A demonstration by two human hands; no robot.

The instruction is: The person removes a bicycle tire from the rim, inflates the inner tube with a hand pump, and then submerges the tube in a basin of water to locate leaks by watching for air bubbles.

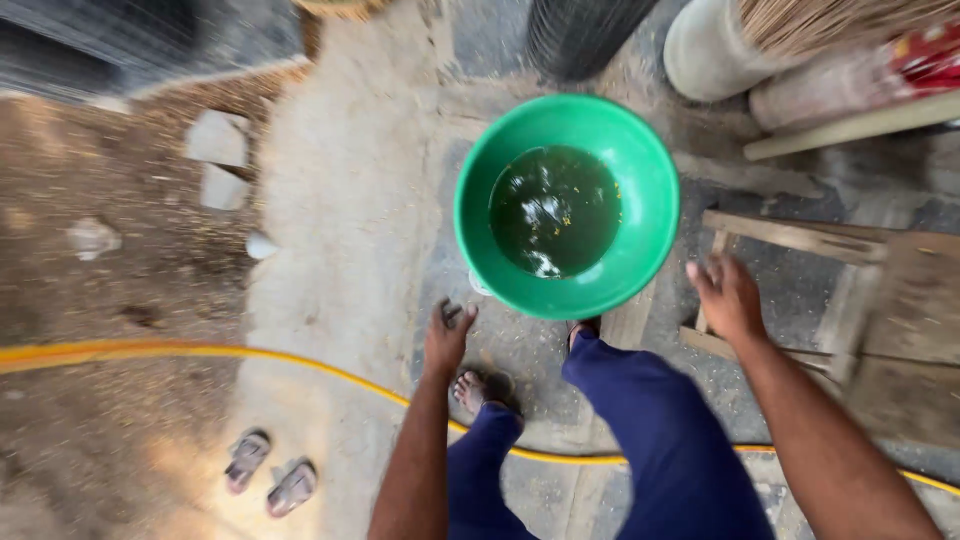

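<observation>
A green plastic basin (pixel 640 160) stands on the concrete ground ahead of me, with dark water and small yellow specks in it. My left hand (pixel 447 335) hangs just below the basin's left rim, fingers loosely curled, holding nothing that I can make out. My right hand (pixel 728 298) is open with fingers spread, to the right of the basin and over a wooden frame (pixel 790 237). My legs in blue trousers (pixel 650 420) and sandalled feet are below the basin.
A yellow hose (pixel 200 351) runs across the ground. A pair of sandals (pixel 270 475) lies at lower left. Stone blocks (pixel 217 140) sit at upper left. A grey cylinder (pixel 705 50), sacks and a plank are at upper right.
</observation>
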